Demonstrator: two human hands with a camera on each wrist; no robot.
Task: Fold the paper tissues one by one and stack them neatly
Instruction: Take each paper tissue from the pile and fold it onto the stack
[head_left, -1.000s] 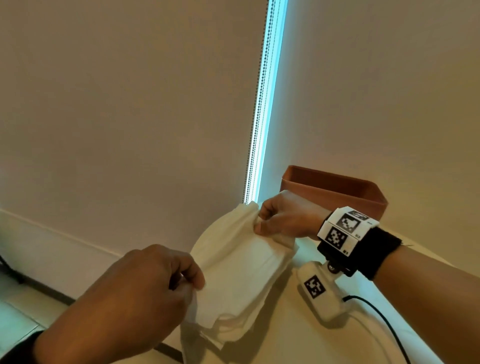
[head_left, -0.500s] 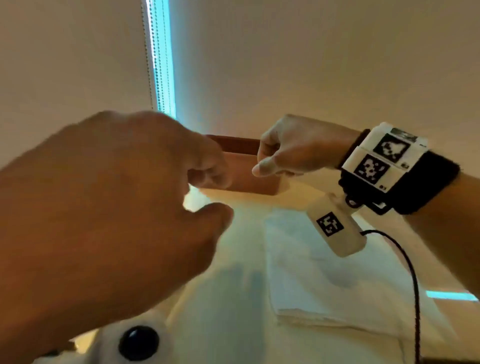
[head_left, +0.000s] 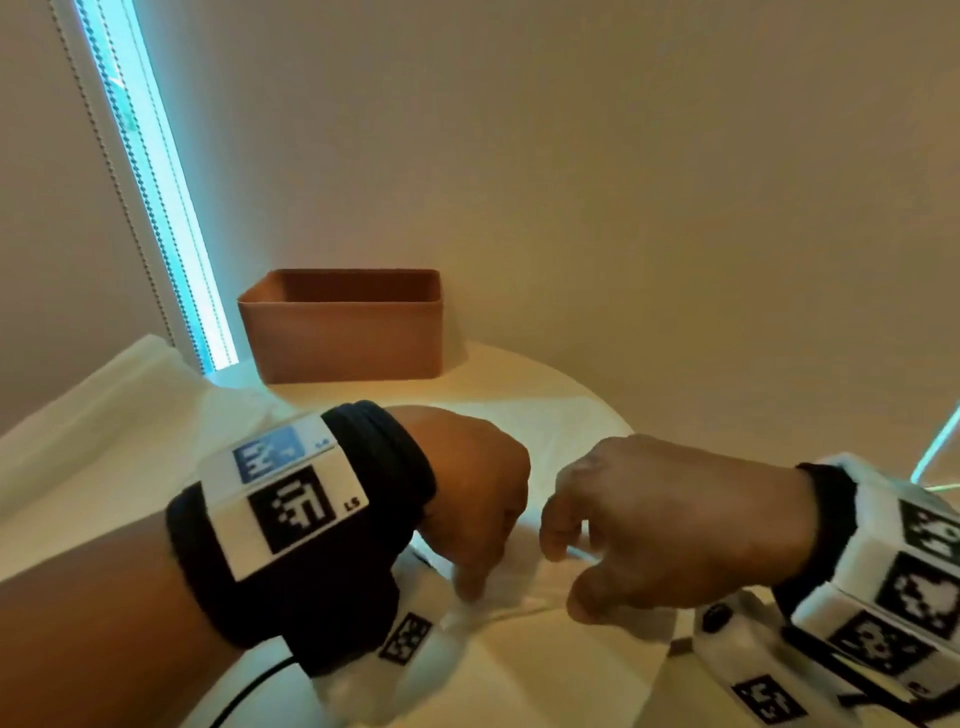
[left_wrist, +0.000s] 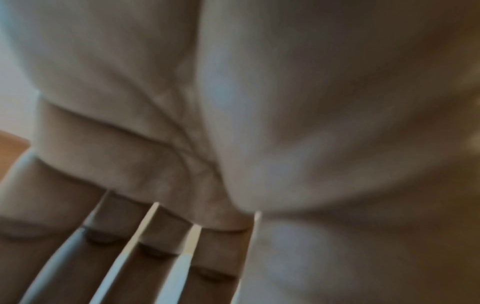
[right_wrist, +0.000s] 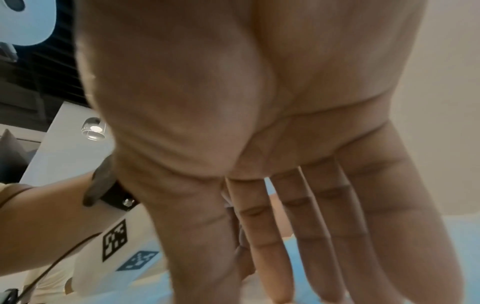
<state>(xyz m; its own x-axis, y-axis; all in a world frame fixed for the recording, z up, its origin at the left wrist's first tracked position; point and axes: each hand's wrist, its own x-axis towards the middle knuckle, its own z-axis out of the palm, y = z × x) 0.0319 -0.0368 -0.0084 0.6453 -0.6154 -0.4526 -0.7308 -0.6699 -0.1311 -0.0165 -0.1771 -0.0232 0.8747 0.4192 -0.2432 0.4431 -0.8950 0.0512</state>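
A white paper tissue (head_left: 545, 660) lies flat on the round white table (head_left: 545, 395), close to me. My left hand (head_left: 470, 566) stands over its near left part, and its fingers (left_wrist: 166, 236) point straight down with the tips on the sheet, which is wrinkled there. My right hand (head_left: 576, 577) is just to the right of it; the right fingers (right_wrist: 324, 236) reach down straight and the thumb touches the tissue. Neither hand lifts anything. A loose pile of white tissues (head_left: 104, 415) lies at the left.
An empty brown box (head_left: 343, 332) stands at the back of the table against the wall. A window blind with a bright gap (head_left: 156, 182) is at the back left. The table's curved edge runs along the right.
One second ago both hands held the tissue pile up. Half a second ago they hung empty above the table. Now both have come down onto the single tissue.
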